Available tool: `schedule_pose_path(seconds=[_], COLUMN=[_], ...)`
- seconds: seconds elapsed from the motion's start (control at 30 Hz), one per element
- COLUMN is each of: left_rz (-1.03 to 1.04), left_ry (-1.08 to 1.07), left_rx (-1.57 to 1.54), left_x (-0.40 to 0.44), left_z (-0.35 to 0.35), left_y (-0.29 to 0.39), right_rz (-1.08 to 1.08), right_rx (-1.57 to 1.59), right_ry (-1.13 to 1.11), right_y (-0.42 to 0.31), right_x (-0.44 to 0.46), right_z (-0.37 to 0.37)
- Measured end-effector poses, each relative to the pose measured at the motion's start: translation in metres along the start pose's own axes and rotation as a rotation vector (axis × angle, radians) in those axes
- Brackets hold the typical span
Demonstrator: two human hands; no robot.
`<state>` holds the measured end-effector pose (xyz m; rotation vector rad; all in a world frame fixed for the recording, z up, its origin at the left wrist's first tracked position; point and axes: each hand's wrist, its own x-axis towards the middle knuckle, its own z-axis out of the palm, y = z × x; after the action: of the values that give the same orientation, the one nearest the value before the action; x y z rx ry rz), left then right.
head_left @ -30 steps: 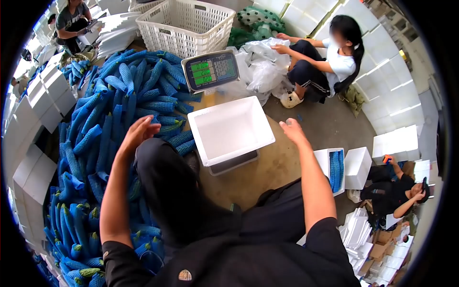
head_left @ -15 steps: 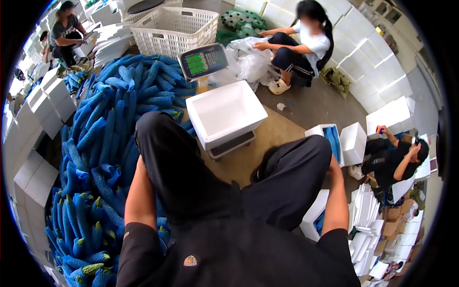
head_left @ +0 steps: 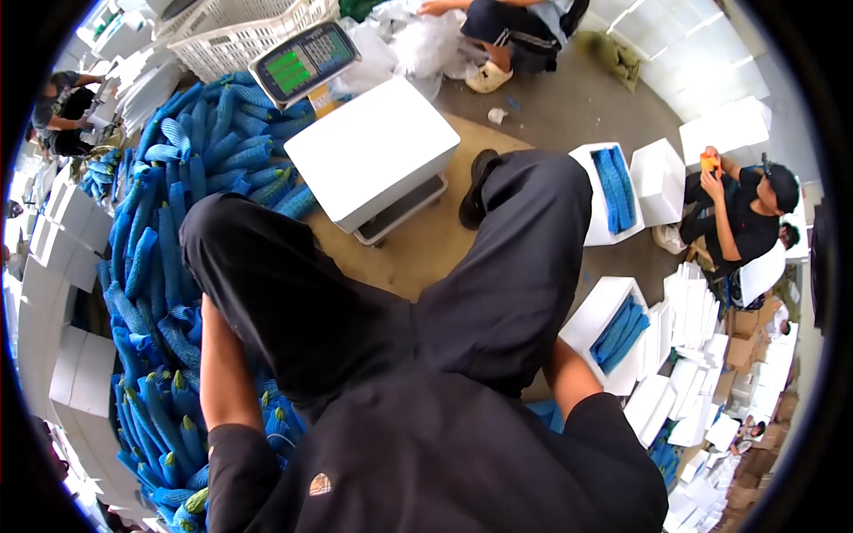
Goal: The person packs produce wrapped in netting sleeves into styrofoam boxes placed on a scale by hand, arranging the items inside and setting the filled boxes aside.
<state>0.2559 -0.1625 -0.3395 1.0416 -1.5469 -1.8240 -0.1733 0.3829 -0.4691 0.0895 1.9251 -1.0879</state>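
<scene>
Both my hands are hidden behind my bent legs. My left forearm (head_left: 224, 369) passes down beside my left knee, next to a large pile of long green vegetables in blue net sleeves (head_left: 151, 258). My right forearm (head_left: 571, 373) runs behind my right thigh, close to a white foam box (head_left: 582, 330) holding blue-sleeved vegetables. Between my knees and beyond them, a white foam box (head_left: 373, 151) sits on a platform scale (head_left: 404, 211). Its upper face looks flat white; whether that is a lid I cannot tell. The scale's display (head_left: 302, 64) glows green.
Another foam box (head_left: 579, 160) of blue-sleeved vegetables and a white box (head_left: 657, 182) stand at the right, near a seated person (head_left: 742, 213) holding an orange object. A white crate (head_left: 235, 40) and a crouching person with plastic sheeting (head_left: 422, 40) are ahead. Foam boxes line the sides.
My view has tilted down and shifted, so more boxes show at the right. The box on the scale showed its hollow inside before; now its upper face looks flat. My hands stay hidden.
</scene>
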Motion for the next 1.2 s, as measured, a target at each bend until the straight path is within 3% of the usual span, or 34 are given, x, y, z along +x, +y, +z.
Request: schedule_pose_path(seconds=[0.17,0.3,0.4,0.47,0.5,0.57,0.63,0.87,1.03,1.1,1.17,1.2], left_rz=[-0.019,-0.382,-0.447,-0.375,-0.325,-0.322,-0.486,-0.535,-0.543,-0.560,-0.346,-0.340], left_ry=[-0.219,-0.051,-0.161,-0.043,-0.014,-0.450,-0.149,-0.153,-0.013,-0.045,-0.201,-0.274], left_rx=[0.429,-0.093,0.210,0.125,0.336,0.823,0.734,0.609,0.643,0.980,1.377,1.484], left_x=[-0.009,0.009,0.048,0.064,0.070,0.101,0.114,0.178,0.183,0.191,0.198,0.203], left_z=[0.019,0.040,0.021,0.019,0.019,0.013,0.008,-0.013,-0.003,0.025,0.059,0.074], left_y=[0.034,0.061,0.094,0.126,0.133,0.160,0.151,0.145,0.151,0.165,0.154,0.130], right_rz=[0.103,0.181,0.237,0.270,0.283,0.299,0.307,0.271,0.231,0.204,0.167,0.155], right_rx=[-0.023,-0.072,-0.119,-0.148,-0.166,-0.199,-0.226,-0.286,-0.288,-0.271,-0.251,-0.244], right_ry=[0.096,0.193,0.251,0.290,0.307,0.330,0.343,0.346,0.339,0.341,0.340,0.343], right_y=[-0.003,-0.032,-0.065,-0.091,-0.105,-0.129,-0.153,-0.231,-0.254,-0.254,-0.252,-0.251], right_x=[-0.012,-0.014,-0.003,0.008,0.017,0.035,0.047,0.045,0.048,0.056,0.068,0.069], right_z=[-0.007,-0.020,-0.031,-0.038,-0.041,-0.046,-0.051,-0.071,-0.091,-0.099,-0.109,-0.116])
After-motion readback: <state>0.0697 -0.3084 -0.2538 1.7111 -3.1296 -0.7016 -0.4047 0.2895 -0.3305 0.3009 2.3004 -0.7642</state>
